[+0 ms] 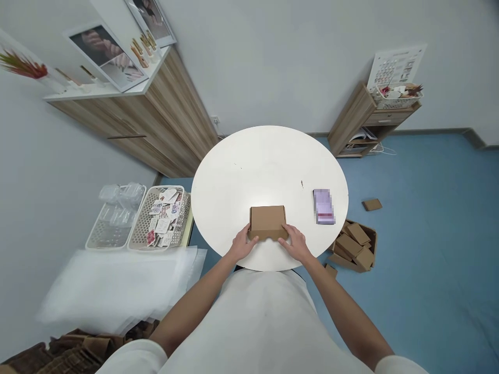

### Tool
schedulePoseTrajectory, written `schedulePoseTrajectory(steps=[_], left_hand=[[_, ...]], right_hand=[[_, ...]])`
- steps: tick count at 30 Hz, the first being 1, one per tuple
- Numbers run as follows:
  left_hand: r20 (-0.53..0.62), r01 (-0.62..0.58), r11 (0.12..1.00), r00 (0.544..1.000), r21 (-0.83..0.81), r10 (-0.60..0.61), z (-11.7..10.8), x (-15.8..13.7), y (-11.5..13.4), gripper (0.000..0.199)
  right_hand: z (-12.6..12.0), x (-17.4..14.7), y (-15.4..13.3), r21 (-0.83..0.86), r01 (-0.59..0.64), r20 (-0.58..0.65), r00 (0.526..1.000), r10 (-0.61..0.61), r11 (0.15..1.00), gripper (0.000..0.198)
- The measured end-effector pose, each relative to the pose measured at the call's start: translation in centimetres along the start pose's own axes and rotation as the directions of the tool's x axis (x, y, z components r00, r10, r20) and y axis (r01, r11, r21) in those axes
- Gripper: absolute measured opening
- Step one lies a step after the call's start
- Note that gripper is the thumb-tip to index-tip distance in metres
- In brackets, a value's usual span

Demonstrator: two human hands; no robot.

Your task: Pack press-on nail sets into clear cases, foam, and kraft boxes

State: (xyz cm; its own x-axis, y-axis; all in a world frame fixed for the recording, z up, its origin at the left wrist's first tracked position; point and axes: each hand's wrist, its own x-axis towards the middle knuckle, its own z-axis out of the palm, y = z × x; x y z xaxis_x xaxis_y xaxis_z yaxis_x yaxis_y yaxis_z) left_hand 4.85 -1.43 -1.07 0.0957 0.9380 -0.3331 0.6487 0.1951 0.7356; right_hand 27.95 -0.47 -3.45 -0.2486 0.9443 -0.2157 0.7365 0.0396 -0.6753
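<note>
A small brown cardboard box (267, 219) lies near the front edge of the round white table (265, 161). Its lid is down, and a front flap with a notch faces me. My left hand (242, 245) grips the box's left front corner, with the thumb along the front. At the right front corner, my right hand (294, 242) holds it the same way. Right of the box lies a phone-sized purple item (324, 206), blurred by pixelation.
On the floor at right, a carton (370, 249) holds several small brown boxes; another box (371, 204) lies beyond it. Left of the table stand a white basket of cards (134, 239) and a basket of clear plastic packs (90, 240). White sheets (117, 285) lie nearer me.
</note>
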Motion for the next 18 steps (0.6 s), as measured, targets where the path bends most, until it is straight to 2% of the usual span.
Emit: schedulePoseTrajectory(steps=[5, 12, 15, 18], left_hand=[[0.019, -0.108, 0.988, 0.994, -0.112, 0.111, -0.7, -0.1, -0.8, 0.068], [-0.064, -0.158, 0.987, 0.986, -0.027, 0.156, -1.8, -1.6, -3.5, 0.079], [-0.091, -0.209, 0.978, 0.974, 0.012, 0.209, -2.7, -2.0, -3.9, 0.067], [-0.119, -0.237, 0.971, 0.964, 0.021, 0.238, -3.5, -2.2, -4.0, 0.049]], right_hand=[[1.0, -0.7, -1.4, 0.062, -0.008, 0.000, 1.000, 0.008, 0.998, 0.064], [2.3, -2.0, -3.6, 0.129, 0.009, -0.042, 0.999, -0.003, 0.992, 0.073], [2.3, -2.2, -4.6, 0.145, 0.020, -0.096, 0.995, -0.006, 0.989, 0.070], [1.9, -2.0, -5.4, 0.156, 0.007, -0.136, 0.991, 0.015, 0.988, 0.054]])
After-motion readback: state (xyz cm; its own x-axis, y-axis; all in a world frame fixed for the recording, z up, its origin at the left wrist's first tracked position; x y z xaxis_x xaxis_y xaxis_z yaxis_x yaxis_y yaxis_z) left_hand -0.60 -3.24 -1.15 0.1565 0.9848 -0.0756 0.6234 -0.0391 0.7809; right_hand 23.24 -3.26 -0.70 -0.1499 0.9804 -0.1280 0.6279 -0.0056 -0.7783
